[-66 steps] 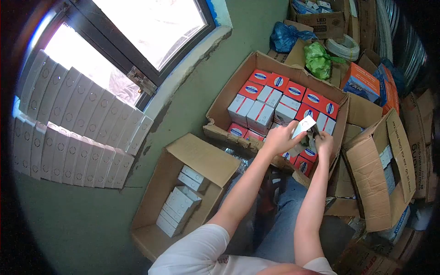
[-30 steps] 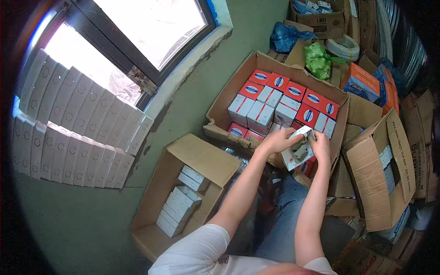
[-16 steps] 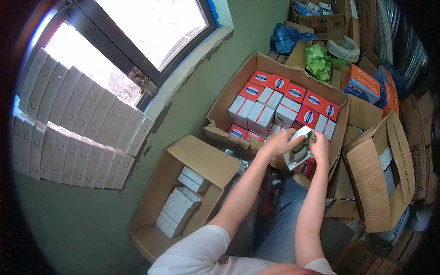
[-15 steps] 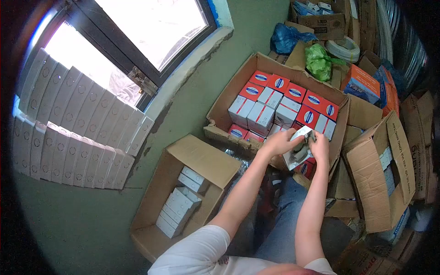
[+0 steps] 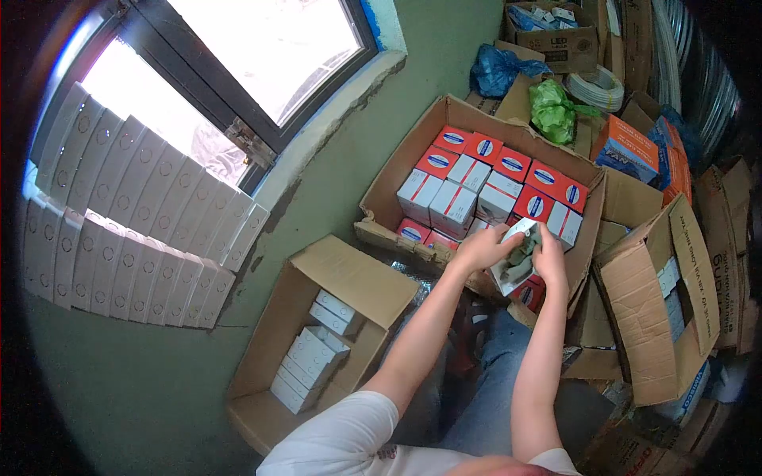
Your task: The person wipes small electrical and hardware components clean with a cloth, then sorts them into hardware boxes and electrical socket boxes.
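Observation:
My left hand (image 5: 482, 247) grips the left side of an open white box (image 5: 512, 274), its thumb at the upper rim. On the right edge of the same box my right hand (image 5: 549, 255) has its fingers closed. The inside of the white box looks greyish, and its contents are too small to make out. Both hands are over the near side of a large cardboard carton (image 5: 397, 163) that holds several red boxes (image 5: 533, 204) and white boxes (image 5: 452, 208).
A carton (image 5: 262, 365) with white slotted pieces (image 5: 305, 369) lies at lower left. White pieces (image 5: 119, 262) are stacked by the window. At right are an open carton (image 5: 635, 317), a green bag (image 5: 552, 111), a blue bag (image 5: 500, 71) and a white coil (image 5: 595, 89).
The view has shifted very slightly. Both hands stay on the white box, which is tilted a little differently.

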`<state>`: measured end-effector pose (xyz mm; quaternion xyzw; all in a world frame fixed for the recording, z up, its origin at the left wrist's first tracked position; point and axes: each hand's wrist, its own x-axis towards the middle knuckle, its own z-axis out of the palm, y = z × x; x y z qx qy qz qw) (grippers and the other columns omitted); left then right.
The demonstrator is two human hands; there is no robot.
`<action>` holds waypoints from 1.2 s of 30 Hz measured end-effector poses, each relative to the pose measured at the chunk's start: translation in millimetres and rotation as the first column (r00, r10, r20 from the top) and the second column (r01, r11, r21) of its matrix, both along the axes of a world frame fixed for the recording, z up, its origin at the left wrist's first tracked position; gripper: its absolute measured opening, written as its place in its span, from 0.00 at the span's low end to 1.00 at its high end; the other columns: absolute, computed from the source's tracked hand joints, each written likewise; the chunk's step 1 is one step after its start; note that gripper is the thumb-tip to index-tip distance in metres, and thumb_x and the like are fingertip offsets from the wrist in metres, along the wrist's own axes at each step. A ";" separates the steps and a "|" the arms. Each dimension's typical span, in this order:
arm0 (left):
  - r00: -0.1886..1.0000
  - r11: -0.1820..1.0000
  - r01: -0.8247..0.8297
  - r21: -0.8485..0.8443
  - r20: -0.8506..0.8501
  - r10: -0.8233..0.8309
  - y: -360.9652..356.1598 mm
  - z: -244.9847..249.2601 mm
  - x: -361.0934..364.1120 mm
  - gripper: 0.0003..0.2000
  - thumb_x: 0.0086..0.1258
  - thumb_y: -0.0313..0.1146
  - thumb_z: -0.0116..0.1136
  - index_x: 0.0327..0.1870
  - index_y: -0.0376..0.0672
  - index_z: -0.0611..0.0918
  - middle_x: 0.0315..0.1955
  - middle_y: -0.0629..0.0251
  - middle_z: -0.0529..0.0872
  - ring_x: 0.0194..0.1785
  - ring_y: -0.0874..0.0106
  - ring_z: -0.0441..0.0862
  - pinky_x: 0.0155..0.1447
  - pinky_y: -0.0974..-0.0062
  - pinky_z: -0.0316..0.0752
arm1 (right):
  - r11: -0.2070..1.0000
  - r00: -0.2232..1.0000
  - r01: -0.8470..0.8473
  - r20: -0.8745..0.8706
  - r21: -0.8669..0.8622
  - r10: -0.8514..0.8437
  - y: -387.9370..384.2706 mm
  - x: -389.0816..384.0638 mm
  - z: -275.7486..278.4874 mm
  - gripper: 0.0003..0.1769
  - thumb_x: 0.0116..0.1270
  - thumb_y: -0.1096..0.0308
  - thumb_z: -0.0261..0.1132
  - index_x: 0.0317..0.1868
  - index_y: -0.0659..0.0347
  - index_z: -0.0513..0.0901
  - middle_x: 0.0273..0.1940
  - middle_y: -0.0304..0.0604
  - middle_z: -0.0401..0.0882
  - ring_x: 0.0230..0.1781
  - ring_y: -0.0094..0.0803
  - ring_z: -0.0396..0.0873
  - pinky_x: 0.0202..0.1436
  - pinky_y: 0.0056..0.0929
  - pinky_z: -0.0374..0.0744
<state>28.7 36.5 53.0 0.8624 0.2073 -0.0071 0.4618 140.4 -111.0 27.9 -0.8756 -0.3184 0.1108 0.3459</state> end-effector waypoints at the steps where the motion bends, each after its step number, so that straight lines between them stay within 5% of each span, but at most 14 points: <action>1: 1.000 1.000 0.002 -0.011 0.023 -0.001 -0.1 -2.3 1.3 0.29 0.69 0.62 0.47 0.51 0.43 0.81 0.34 0.49 0.86 0.42 0.53 0.84 0.45 0.60 0.75 | 1.000 1.000 0.023 0.015 -0.017 -0.023 0.8 -0.8 5.1 0.26 0.61 0.78 0.58 0.62 0.61 0.70 0.47 0.64 0.78 0.51 0.59 0.76 0.50 0.50 0.75; 5: 0.975 0.996 -0.015 -0.089 0.217 0.034 3.0 -13.8 3.5 0.28 0.69 0.59 0.48 0.51 0.40 0.79 0.32 0.49 0.86 0.40 0.59 0.85 0.44 0.65 0.76 | 0.989 0.971 0.056 -0.240 0.136 -0.022 -3.9 18.3 -10.5 0.34 0.54 0.72 0.70 0.62 0.60 0.67 0.53 0.57 0.77 0.57 0.53 0.74 0.54 0.46 0.74; 8: 0.971 0.962 -0.133 -0.239 0.164 0.176 -0.4 4.5 3.8 0.27 0.70 0.57 0.49 0.49 0.37 0.79 0.30 0.50 0.85 0.38 0.61 0.85 0.44 0.66 0.76 | 0.966 0.940 0.233 0.229 0.114 -0.254 4.3 -2.4 5.2 0.42 0.48 0.64 0.77 0.62 0.59 0.65 0.64 0.55 0.66 0.68 0.50 0.62 0.64 0.47 0.66; 9: 0.947 0.954 -0.164 -0.252 0.233 0.224 -1.0 -7.1 9.1 0.26 0.72 0.55 0.48 0.49 0.37 0.79 0.28 0.53 0.84 0.35 0.64 0.84 0.42 0.67 0.75 | 0.938 0.900 0.334 0.264 0.092 -0.346 12.3 -10.4 9.0 0.46 0.44 0.59 0.79 0.61 0.57 0.63 0.70 0.56 0.52 0.72 0.57 0.48 0.70 0.56 0.55; 12: 0.911 0.913 -0.231 -0.336 0.254 0.324 -7.7 5.5 9.6 0.24 0.73 0.53 0.48 0.49 0.37 0.79 0.26 0.56 0.83 0.31 0.67 0.81 0.39 0.68 0.74 | 0.875 0.707 0.423 0.518 0.236 -0.481 30.1 -27.1 21.3 0.45 0.43 0.58 0.79 0.59 0.56 0.63 0.70 0.58 0.52 0.70 0.62 0.50 0.69 0.64 0.53; 14: 0.865 0.898 -0.253 -0.360 0.331 0.376 -7.6 0.8 11.8 0.21 0.75 0.50 0.47 0.47 0.37 0.78 0.25 0.63 0.79 0.31 0.74 0.77 0.36 0.74 0.71 | 0.884 0.734 0.392 0.493 0.253 -0.467 44.8 -40.5 26.7 0.31 0.47 0.62 0.77 0.49 0.55 0.71 0.64 0.53 0.60 0.66 0.60 0.56 0.64 0.61 0.59; 18: 0.756 0.835 -0.213 -0.507 0.456 0.470 -4.2 -7.0 18.0 0.18 0.77 0.45 0.46 0.46 0.37 0.78 0.27 0.74 0.75 0.31 0.83 0.70 0.34 0.82 0.66 | 0.967 0.915 0.019 0.386 0.254 -0.119 55.2 -53.9 34.0 0.10 0.53 0.75 0.66 0.36 0.62 0.77 0.43 0.49 0.74 0.46 0.51 0.73 0.48 0.45 0.72; 23: 0.822 0.884 -0.158 -0.441 0.437 0.365 -5.1 -10.1 16.6 0.17 0.77 0.44 0.46 0.47 0.38 0.78 0.28 0.75 0.75 0.31 0.84 0.69 0.35 0.83 0.66 | 0.878 0.932 0.145 0.235 0.457 -0.276 60.0 -45.4 21.3 0.05 0.62 0.73 0.61 0.36 0.66 0.78 0.35 0.52 0.75 0.36 0.52 0.76 0.40 0.44 0.73; 26: 0.821 0.903 -0.180 -0.390 0.446 0.356 -15.6 -14.5 21.7 0.19 0.77 0.46 0.47 0.49 0.36 0.78 0.29 0.71 0.80 0.32 0.82 0.73 0.35 0.81 0.70 | 0.842 0.896 0.187 0.264 0.506 -0.357 59.2 -45.9 23.3 0.05 0.62 0.74 0.61 0.37 0.68 0.78 0.39 0.54 0.76 0.39 0.53 0.77 0.42 0.44 0.74; 30: 0.858 0.891 -0.341 -0.299 0.289 0.425 -14.3 -7.9 17.0 0.22 0.72 0.51 0.50 0.52 0.40 0.77 0.25 0.49 0.83 0.31 0.57 0.84 0.34 0.64 0.74 | 0.972 0.978 -0.005 0.202 0.234 -0.044 40.2 -44.0 31.7 0.09 0.58 0.77 0.61 0.40 0.71 0.78 0.44 0.57 0.76 0.44 0.57 0.76 0.47 0.48 0.75; 33: 0.812 0.900 -0.358 -0.248 0.393 0.431 -10.5 -15.6 20.3 0.21 0.72 0.51 0.50 0.52 0.40 0.78 0.26 0.49 0.84 0.34 0.52 0.85 0.36 0.61 0.75 | 0.989 0.953 0.105 0.273 0.107 -0.130 36.2 -47.9 18.0 0.09 0.58 0.78 0.59 0.41 0.70 0.77 0.47 0.54 0.75 0.46 0.56 0.75 0.49 0.48 0.75; 36: 0.899 0.919 -0.313 -0.239 0.238 0.368 -15.7 6.0 14.7 0.21 0.73 0.51 0.50 0.50 0.39 0.79 0.26 0.48 0.84 0.31 0.56 0.84 0.35 0.63 0.74 | 0.969 0.896 0.209 0.371 0.129 -0.243 44.5 -40.0 14.6 0.10 0.59 0.79 0.57 0.41 0.69 0.78 0.50 0.52 0.74 0.46 0.54 0.75 0.50 0.47 0.75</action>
